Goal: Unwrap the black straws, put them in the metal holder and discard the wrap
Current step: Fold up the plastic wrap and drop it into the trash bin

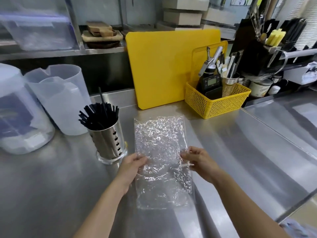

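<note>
A bundle of black straws (98, 115) stands upright in the perforated metal holder (108, 143) on the steel counter, left of centre. The clear crinkled plastic wrap (160, 140) lies flat and spread out on the counter in front of me, with no straws in it. My left hand (133, 166) pinches the wrap's left edge about halfway along. On the opposite edge, my right hand (199, 159) pinches it at the same height. Both forearms reach in from the bottom of the view.
Two translucent plastic jugs (60, 93) and a lidded container (18, 114) stand at the left. A yellow cutting board (163, 66) leans against the back wall. A yellow basket (216, 102) of tools sits to its right. A lower steel surface (281, 121) lies at the right.
</note>
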The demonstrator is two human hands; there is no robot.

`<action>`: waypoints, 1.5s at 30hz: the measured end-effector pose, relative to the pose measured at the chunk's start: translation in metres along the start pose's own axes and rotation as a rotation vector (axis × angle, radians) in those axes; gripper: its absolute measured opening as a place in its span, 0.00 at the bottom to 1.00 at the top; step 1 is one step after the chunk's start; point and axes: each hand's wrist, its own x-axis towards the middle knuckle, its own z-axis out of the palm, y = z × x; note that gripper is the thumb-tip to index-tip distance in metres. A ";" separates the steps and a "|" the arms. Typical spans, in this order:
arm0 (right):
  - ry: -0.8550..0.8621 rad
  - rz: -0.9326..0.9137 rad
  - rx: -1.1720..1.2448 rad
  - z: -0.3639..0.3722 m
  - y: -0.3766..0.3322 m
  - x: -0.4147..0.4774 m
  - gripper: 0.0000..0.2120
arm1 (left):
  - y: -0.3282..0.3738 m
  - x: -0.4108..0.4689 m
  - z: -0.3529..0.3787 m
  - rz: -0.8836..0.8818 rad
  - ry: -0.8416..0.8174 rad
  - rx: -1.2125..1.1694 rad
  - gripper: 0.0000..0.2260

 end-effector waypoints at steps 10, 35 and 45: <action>-0.068 0.038 -0.245 0.030 -0.009 -0.019 0.08 | 0.003 -0.014 -0.049 0.062 -0.003 0.024 0.08; -0.204 -0.066 -0.089 0.095 -0.010 -0.009 0.07 | 0.012 -0.065 -0.120 0.138 -0.024 -0.155 0.24; -0.177 -0.047 -0.001 0.103 -0.006 -0.010 0.20 | -0.013 -0.057 -0.112 0.044 0.090 -0.196 0.03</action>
